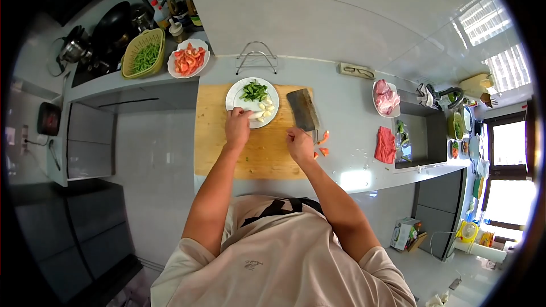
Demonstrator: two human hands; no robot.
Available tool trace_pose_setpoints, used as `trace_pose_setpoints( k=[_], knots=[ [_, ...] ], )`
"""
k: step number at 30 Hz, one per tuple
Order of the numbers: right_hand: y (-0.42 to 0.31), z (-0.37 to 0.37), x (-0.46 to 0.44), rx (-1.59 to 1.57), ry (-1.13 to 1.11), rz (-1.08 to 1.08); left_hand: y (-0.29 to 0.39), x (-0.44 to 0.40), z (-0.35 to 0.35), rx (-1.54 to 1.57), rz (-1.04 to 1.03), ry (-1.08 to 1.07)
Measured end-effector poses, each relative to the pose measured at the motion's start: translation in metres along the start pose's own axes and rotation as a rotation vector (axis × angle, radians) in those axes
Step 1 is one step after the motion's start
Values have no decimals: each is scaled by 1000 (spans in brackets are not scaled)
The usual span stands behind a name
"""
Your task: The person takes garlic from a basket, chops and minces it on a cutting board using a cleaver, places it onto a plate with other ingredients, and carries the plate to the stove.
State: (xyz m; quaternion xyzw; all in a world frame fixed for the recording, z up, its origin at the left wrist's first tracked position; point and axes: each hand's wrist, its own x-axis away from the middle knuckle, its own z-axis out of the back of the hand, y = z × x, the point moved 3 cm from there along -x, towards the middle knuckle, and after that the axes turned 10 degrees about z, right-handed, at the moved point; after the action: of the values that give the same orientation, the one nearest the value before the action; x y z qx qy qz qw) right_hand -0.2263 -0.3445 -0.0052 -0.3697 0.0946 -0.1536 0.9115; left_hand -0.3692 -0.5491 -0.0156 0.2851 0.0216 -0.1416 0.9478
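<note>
My left hand (pixel 238 127) reaches over the lower left rim of a white plate (pixel 232 100), its fingers closed on a pale, elongated vegetable piece (pixel 257 115). Garlic cloves (pixel 267 106) lie on the plate's right side, below a heap of chopped green vegetable (pixel 254 91). Beside the cleaver (pixel 303 109), at its lower end, is my right hand (pixel 300 144), with the fingers curled in. Whether it holds anything, such as the cleaver's handle, is not clear. Plate and cleaver both rest on a wooden cutting board (pixel 256 162).
Tomato scraps (pixel 324 151) lie right of the board. Farther right are a dish of raw meat (pixel 387 101), a red meat slab (pixel 385 145) and the sink (pixel 420 136). At left stand a bowl of cut tomatoes (pixel 189 60) and a basket of green beans (pixel 143 55). A wire rack (pixel 256 59) is behind.
</note>
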Motion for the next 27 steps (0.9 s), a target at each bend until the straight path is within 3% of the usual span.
trace_pose_setpoints(
  k=[4, 7, 13, 17, 22, 27],
  knots=[
    [-5, 9, 1, -34, -36, 32, 12, 13, 7, 25, -10, 5],
    [3, 18, 8, 164, 50, 137, 24, 31, 13, 133, -45, -5],
    [18, 28, 16, 318, -31, 124, 35, 91, -8, 225, -44, -66],
    [26, 29, 14, 243, -118, 71, 32, 112, -12, 230, 21, -34],
    [14, 58, 13, 191, -218, -83, 33, 128, -22, 468, 122, 78],
    [28, 78, 32, 58, -110, 119, 31, 143, -29, 589, 195, 169]
  ],
)
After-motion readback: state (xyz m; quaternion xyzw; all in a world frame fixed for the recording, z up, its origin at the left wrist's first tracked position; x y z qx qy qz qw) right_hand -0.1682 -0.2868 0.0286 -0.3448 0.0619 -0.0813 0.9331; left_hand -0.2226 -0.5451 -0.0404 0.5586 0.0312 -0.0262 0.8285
